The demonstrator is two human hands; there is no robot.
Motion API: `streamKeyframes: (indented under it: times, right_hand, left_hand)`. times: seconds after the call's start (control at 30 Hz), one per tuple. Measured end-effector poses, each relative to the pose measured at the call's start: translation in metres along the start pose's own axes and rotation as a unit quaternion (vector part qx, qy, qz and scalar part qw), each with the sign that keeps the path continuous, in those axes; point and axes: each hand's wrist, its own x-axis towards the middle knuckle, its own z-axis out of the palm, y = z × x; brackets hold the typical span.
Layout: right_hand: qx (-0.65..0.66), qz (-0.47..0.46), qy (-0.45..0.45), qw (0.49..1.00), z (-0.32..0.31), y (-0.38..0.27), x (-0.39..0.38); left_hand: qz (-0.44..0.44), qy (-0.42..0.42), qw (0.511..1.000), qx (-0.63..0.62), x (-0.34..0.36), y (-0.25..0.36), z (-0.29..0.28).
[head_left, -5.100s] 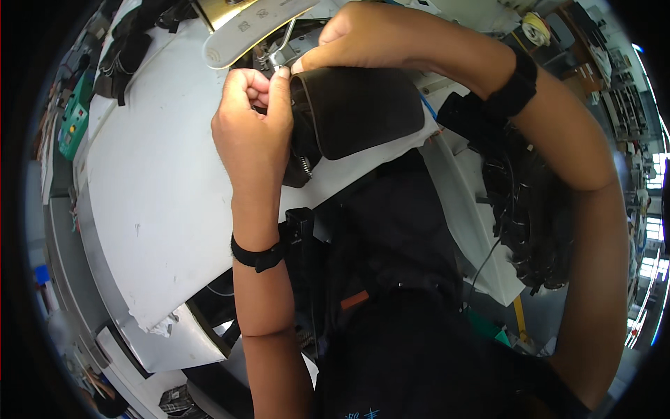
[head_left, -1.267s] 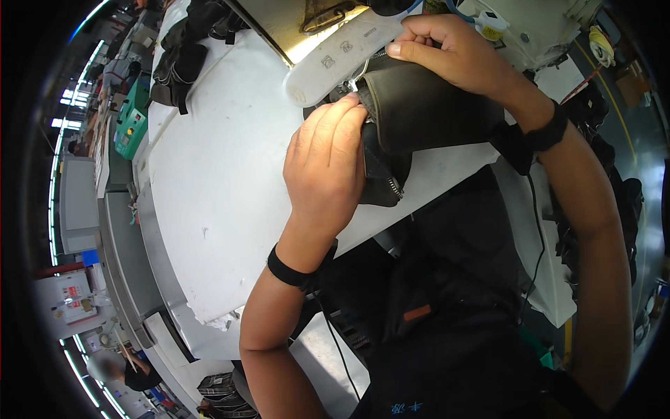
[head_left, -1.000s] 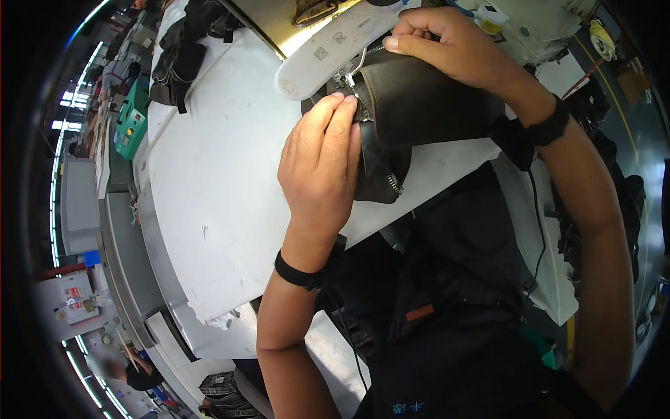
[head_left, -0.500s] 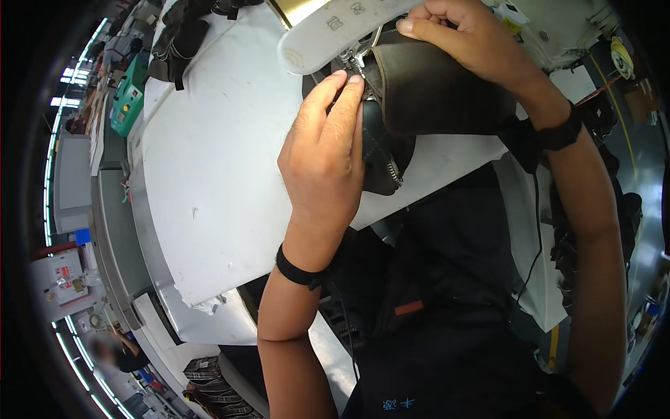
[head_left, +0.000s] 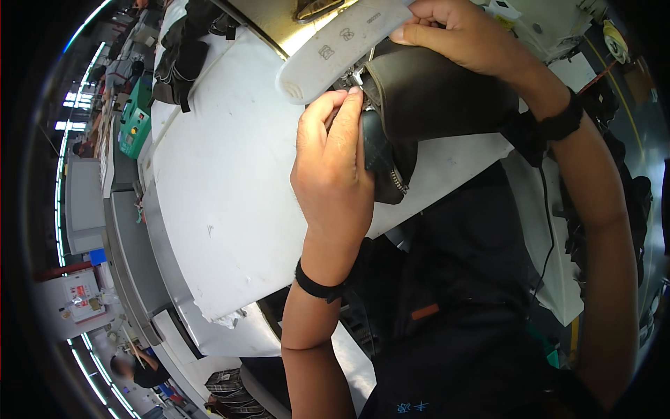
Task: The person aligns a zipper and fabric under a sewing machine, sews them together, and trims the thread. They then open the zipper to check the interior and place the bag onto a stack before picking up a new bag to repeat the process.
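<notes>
A dark bag piece [head_left: 440, 94], with a metal zip [head_left: 398, 180] along its lower left part, lies at the sewing machine's presser foot [head_left: 356, 77]. My left hand [head_left: 331, 160] is closed on the piece's left side, fingertips just below the foot. My right hand [head_left: 464, 42] is closed on the upper edge of the piece, right of the foot, thumb and bent fingers together; exactly what lies between them is partly hidden. A pale plastic plate [head_left: 328, 52] on the machine overhangs the work and hides part of the mechanism.
The white worktable [head_left: 216, 181] carries black bags [head_left: 181, 59] at the back left, beside a green machine [head_left: 136, 119]. More black items [head_left: 631, 202] lie right of my forearm. A person [head_left: 143, 370] works at the lower left, and patterned fabric [head_left: 227, 391] sits below the table.
Since five seconds ago my right hand has moved right, away from the presser foot, along the piece. In the last half second my left fingers have bent slightly more, and the view has shifted a little.
</notes>
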Motion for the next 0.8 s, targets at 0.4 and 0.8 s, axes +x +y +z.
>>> streamKeyframes:
  times: [0.4, 0.8]
  right_hand:
    - [-0.025, 0.034, -0.001, 0.999, -0.0006, -0.0025, -0.0012]
    - [-0.033, 0.021, 0.006, 0.999, -0.0006, -0.003, -0.0012]
  left_hand:
    - [-0.049, 0.03, 0.998, -0.031, -0.0052, 0.0044, 0.0045]
    - [-0.064, 0.026, 0.997, -0.039, 0.0013, 0.0049, 0.0029]
